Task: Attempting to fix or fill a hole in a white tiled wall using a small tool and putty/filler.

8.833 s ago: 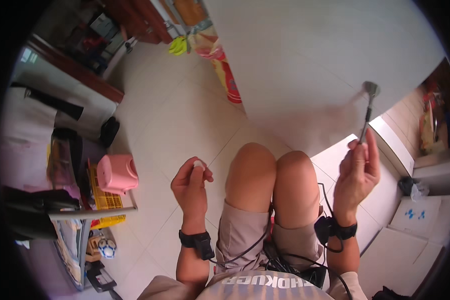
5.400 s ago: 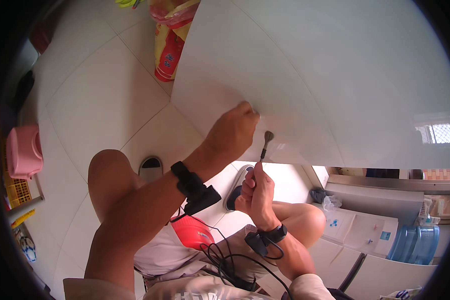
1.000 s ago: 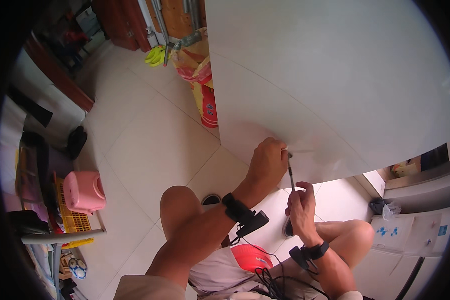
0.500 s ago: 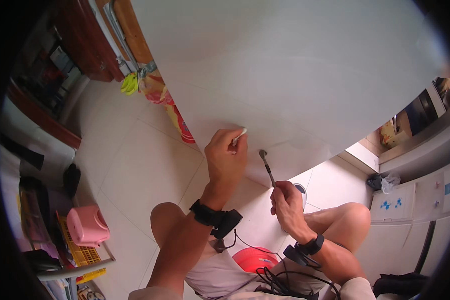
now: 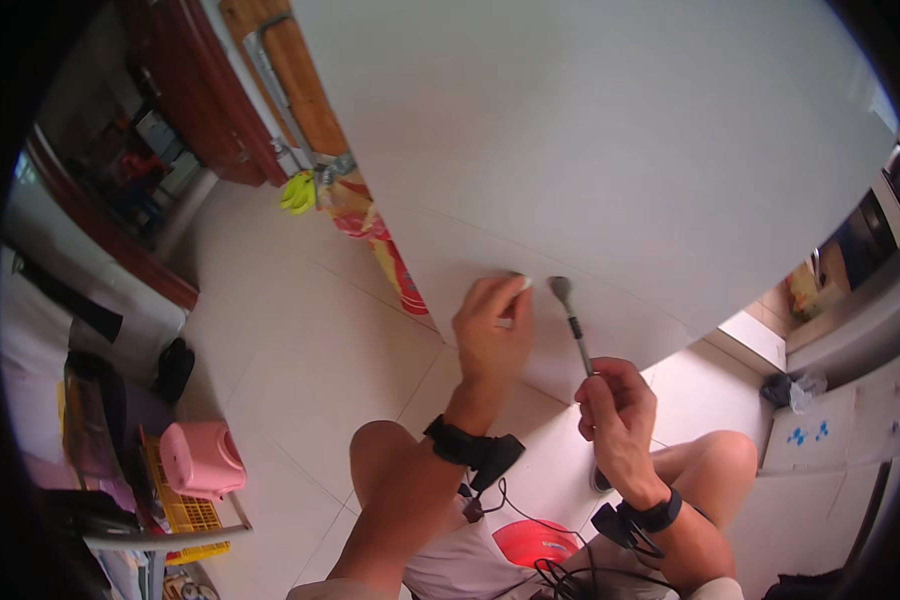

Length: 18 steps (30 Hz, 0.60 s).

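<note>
A large smooth white panel [image 5: 610, 150] rises in front of me. My left hand [image 5: 492, 335] is closed near the panel's lower part, with a small white piece, perhaps tissue or cloth [image 5: 525, 284], pinched between thumb and fingers. In my right hand [image 5: 620, 420] I hold a thin rod with a rounded dark head [image 5: 575, 325] by its lower end, fingers closed round it. The rod points up, its head against or close to the panel, just right of the left fingertips. Whether it is a brush or another tool, I cannot tell.
A red tub [image 5: 535, 543] sits between my legs, with black cables [image 5: 560, 575] over my lap. At left are a pink plastic container [image 5: 202, 458] and yellow basket [image 5: 185, 510]. Yellow-green gloves [image 5: 298, 192] and bags lie by the panel's left edge; a white cabinet [image 5: 820, 425] stands right.
The whole view has shifted, so everything sits further right and mostly lower. The rod's head has come closer to my left fingertips, and both hands keep their grips.
</note>
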Tool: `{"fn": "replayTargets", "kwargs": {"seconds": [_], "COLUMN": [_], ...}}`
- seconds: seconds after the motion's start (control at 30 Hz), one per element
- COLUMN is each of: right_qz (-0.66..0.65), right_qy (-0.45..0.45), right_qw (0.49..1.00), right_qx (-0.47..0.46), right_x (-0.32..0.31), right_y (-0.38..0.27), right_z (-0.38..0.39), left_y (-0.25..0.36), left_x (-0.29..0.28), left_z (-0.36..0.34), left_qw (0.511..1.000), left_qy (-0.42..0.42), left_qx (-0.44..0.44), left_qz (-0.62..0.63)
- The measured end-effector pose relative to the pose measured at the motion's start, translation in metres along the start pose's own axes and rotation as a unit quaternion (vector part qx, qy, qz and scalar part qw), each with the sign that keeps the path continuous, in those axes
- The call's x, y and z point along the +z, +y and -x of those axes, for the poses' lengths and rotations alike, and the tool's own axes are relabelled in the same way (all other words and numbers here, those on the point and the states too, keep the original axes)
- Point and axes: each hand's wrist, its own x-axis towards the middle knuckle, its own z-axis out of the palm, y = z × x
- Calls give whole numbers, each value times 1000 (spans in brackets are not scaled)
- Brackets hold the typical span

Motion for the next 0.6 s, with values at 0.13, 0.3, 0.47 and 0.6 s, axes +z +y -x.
{"fn": "replayTargets", "kwargs": {"seconds": [0.13, 0.3, 0.47, 0.6], "right_qz": [11, -24, 9, -14], "right_qy": [-11, -30, -23, -15], "right_qw": [1000, 998, 1000, 993], "right_qx": [-10, 57, -16, 113], "right_x": [2, 25, 33, 22], "right_y": [17, 16, 18, 42], "right_z": [-3, -10, -19, -10], "left_y": [9, -8, -13, -23], "left_x": [-6, -38, -29, -24], "left_z": [-18, -41, -37, -22], "left_qw": [999, 999, 997, 995], "left_qy": [-18, 41, -9, -88], "left_qx": [30, -10, -51, -38], "left_qz": [28, -6, 63, 25]}}
